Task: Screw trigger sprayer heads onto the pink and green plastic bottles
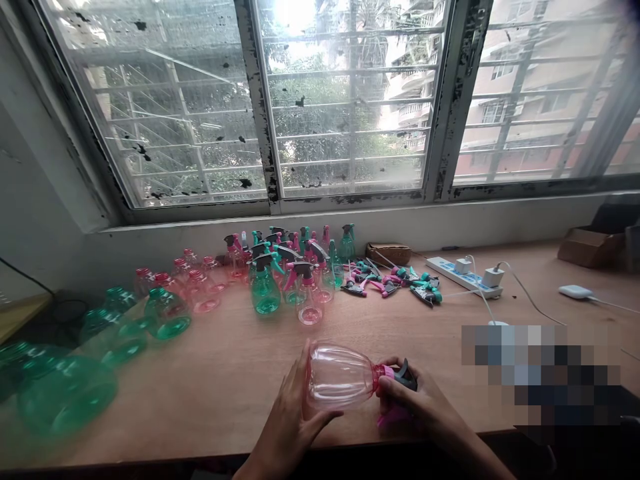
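Two hands were in view, and with them we held one pink bottle [340,377] near the front edge of the surface [240,400]. The bottle lay on its side, base to the left and neck to the right; we could not tell whether it touched the surface. Our left hand [295,403] was spread against the base, fingers up and thumb extended below the body. Our right hand [406,393] pinched the spray head [406,376] at the bottle's neck, with a pink part showing below the fingers.

Behind the bottle, we had a group of upright sprayers, with a green sprayer [265,293] and a pink sprayer [309,303] at its front. To the left of the group stood pink bottles without heads [206,293], and farther left and nearer to us, green bottles without heads [167,317]. To the right of the group, loose pink, green and black heads [425,293] lay in a pile. A brown container [389,253] sat just behind the pile. Right of it lay a white power strip [463,275] with two plugs. A carton [593,245] occupied the far right, below the window [350,120].
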Demonstrator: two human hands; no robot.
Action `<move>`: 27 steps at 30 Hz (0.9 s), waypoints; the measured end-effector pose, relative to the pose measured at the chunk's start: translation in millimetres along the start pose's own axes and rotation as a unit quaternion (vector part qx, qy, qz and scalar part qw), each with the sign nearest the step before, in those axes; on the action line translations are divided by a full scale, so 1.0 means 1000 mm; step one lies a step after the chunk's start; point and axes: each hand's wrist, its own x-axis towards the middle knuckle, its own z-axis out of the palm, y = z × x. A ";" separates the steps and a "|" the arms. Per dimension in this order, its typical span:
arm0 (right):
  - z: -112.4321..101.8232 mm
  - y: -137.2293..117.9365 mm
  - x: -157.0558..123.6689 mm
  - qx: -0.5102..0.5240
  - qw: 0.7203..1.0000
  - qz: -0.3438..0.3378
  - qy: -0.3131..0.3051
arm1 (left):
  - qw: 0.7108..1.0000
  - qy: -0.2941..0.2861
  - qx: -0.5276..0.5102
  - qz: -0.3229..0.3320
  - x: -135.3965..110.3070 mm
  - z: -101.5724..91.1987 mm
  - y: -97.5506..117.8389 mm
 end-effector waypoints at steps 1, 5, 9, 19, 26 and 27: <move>0.000 0.000 0.000 0.006 1.000 -0.004 0.002 | 1.000 0.002 -0.004 0.001 0.000 0.000 0.000; 0.001 -0.001 -0.001 0.012 1.000 -0.006 0.010 | 1.000 -0.001 -0.013 -0.005 -0.001 0.000 -0.001; 0.002 -0.001 -0.002 -0.003 1.000 0.002 0.008 | 1.000 -0.018 -0.021 -0.006 -0.002 -0.003 0.001; 0.002 -0.004 -0.003 0.001 1.000 -0.007 0.007 | 0.999 -0.016 -0.045 -0.008 -0.002 -0.002 0.002; 0.001 -0.002 0.000 -0.004 1.000 -0.005 0.010 | 0.999 -0.021 -0.047 -0.003 0.000 -0.004 0.002; 0.001 -0.002 0.000 0.002 1.000 -0.005 0.014 | 0.999 -0.017 -0.046 -0.002 0.001 -0.003 0.002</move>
